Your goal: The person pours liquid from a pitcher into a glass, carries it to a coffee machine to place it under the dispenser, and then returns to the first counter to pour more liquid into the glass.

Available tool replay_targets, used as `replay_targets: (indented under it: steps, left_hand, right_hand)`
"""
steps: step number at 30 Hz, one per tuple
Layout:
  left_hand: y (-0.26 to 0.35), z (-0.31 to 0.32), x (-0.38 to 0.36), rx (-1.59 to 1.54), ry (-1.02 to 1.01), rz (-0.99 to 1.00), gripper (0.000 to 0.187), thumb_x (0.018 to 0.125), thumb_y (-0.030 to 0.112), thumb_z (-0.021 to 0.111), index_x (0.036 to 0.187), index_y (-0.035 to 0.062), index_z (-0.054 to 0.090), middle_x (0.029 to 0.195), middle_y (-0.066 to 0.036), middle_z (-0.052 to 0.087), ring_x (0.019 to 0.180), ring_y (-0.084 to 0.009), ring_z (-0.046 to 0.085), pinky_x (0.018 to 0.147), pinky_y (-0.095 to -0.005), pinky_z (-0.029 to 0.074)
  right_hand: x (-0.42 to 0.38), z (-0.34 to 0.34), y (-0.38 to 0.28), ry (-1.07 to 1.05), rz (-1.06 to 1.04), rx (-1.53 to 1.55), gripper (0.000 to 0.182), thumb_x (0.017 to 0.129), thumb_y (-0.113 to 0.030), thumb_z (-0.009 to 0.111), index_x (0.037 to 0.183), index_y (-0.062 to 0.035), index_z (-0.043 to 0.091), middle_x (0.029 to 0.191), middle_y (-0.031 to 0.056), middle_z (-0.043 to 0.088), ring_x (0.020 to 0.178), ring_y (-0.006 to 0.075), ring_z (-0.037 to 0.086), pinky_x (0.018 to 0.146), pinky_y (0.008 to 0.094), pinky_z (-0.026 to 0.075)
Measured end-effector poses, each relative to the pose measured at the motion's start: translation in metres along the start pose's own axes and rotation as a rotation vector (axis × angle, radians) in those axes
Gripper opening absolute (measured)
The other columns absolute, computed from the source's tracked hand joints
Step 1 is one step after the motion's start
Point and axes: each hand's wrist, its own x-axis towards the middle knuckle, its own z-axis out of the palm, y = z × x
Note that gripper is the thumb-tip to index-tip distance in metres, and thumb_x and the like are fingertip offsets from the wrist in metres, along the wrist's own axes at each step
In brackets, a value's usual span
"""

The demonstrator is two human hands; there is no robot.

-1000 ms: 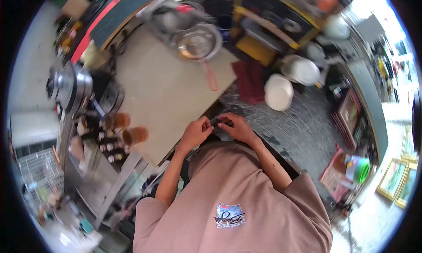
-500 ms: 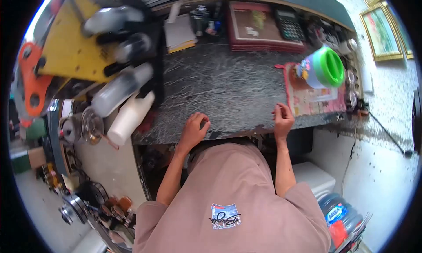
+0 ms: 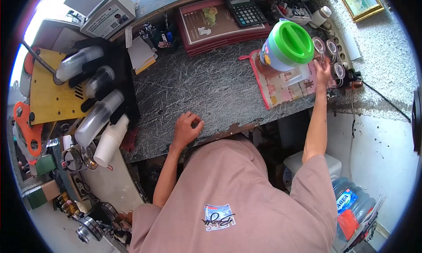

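My left hand (image 3: 188, 128) hovers by the front edge of the dark scratched counter (image 3: 193, 86), its fingers loosely curled in and nothing seen in them. At the right, my right hand (image 3: 322, 74) reaches out with fingers apart, close to a small clip-lid glass jar (image 3: 319, 45). Whether the fingertips touch that jar cannot be made out. Left of this hand, a pitcher with a green lid (image 3: 293, 41) and brown contents stands on a pink patterned cloth (image 3: 277, 88). Two more clip-lid jars (image 3: 337, 71) sit just right of my fingers.
Stacked clear cups (image 3: 99, 117) and white paper cups (image 3: 112, 141) stick out from a black holder on the left. Maroon menu folders (image 3: 220, 44), a calculator (image 3: 246, 11) and a paper pad (image 3: 141, 59) lie at the back. A black cable (image 3: 382, 97) crosses the right wall.
My right hand has moved right and forward, from the counter's front edge to the jars beyond the pitcher. My left hand stays curled near the edge. The view has turned toward the right.
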Motion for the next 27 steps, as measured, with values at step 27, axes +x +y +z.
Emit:
replay_targets:
  steps: [27]
  left_hand:
    - [0.009,-0.012,0.001,-0.319,-0.032,-0.078,0.011,0.087,0.014,0.073,0.09,0.0037,0.068,0.083,-0.007,0.064,0.082,-0.021,0.064,0.07,-0.0351,0.049]
  right_hand:
    - [-0.267,-0.092,-0.136,-0.298,0.233,-0.067,0.022,0.085,-0.012,0.083,0.099,0.0004,0.073,0.074,-0.0079,0.061,0.065,0.0022,0.045,0.06,0.0203,0.039]
